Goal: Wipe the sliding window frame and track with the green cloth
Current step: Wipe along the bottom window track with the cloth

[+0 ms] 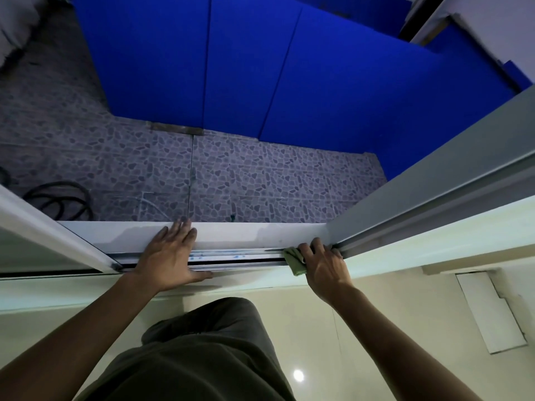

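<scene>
Since the cloth [294, 261] is soft and light, bunching it works: right hand [324, 266] pinches it on the track [237, 257], lower right; left hand [170, 256] lies spread flat. Probably dampish.

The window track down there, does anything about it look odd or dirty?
Yes. The track shows bluish smears between the left hand and the green cloth under the right hand. Outside, one floor tile looks scratched.

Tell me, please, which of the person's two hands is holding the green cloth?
The right hand has the green cloth bunched under its fingers at the right end of the track. The left hand holds nothing and lies flat on the sill.
</scene>
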